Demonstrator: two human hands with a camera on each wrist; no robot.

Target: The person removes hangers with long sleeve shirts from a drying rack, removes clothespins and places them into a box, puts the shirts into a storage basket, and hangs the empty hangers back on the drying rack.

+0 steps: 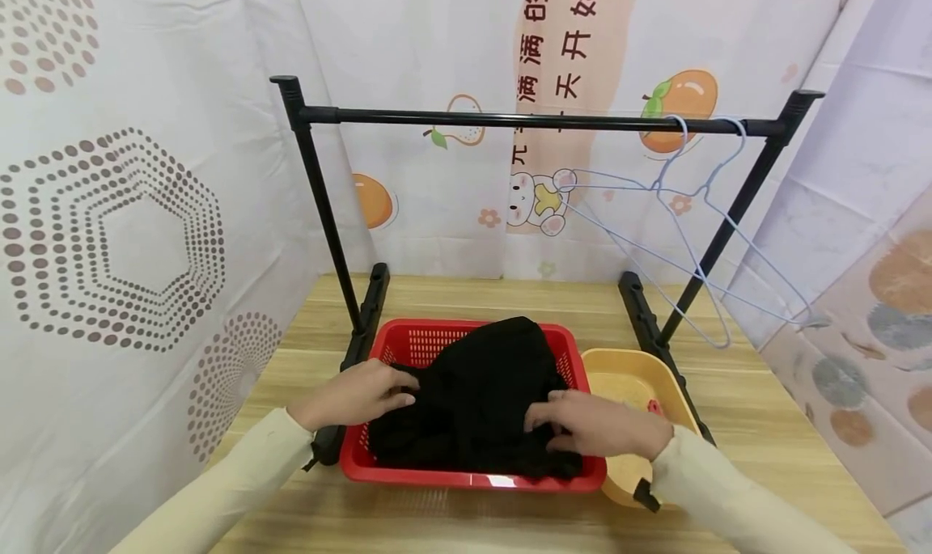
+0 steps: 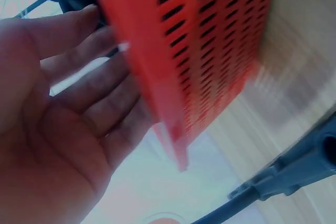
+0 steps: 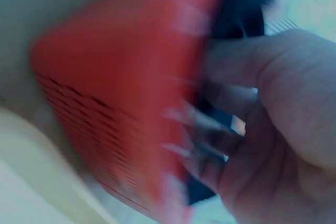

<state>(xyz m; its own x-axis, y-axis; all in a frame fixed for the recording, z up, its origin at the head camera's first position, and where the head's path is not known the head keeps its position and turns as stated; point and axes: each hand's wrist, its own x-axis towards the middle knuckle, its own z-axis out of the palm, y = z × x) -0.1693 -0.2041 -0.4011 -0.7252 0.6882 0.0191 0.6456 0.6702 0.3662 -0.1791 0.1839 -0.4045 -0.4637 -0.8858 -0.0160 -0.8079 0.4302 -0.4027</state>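
Black cloth [image 1: 480,392] lies heaped in a red perforated basket [image 1: 473,479], its folds too dark to show what garment it is. Over the basket's left side reaches my left hand [image 1: 364,394], its fingertips at the cloth's edge. The left wrist view shows that hand's [image 2: 68,114] palm, with thumb and fingers apart and loosely bent beside the red rim. Across the right rim, my right hand [image 1: 593,423] touches the cloth with lightly bent fingers. Its thumb and fingers [image 3: 226,56] stand apart over the rim in the blurred right wrist view, fingertips partly hidden.
A black rack [image 1: 502,120] spans the table behind the basket. Two light blue hangers [image 1: 658,186] hang at its right end. Right of the basket, partly under my right forearm, stands a yellow tray [image 1: 680,376] with a small red item [image 1: 654,407]. Printed curtains enclose the wooden table [image 1: 466,291].
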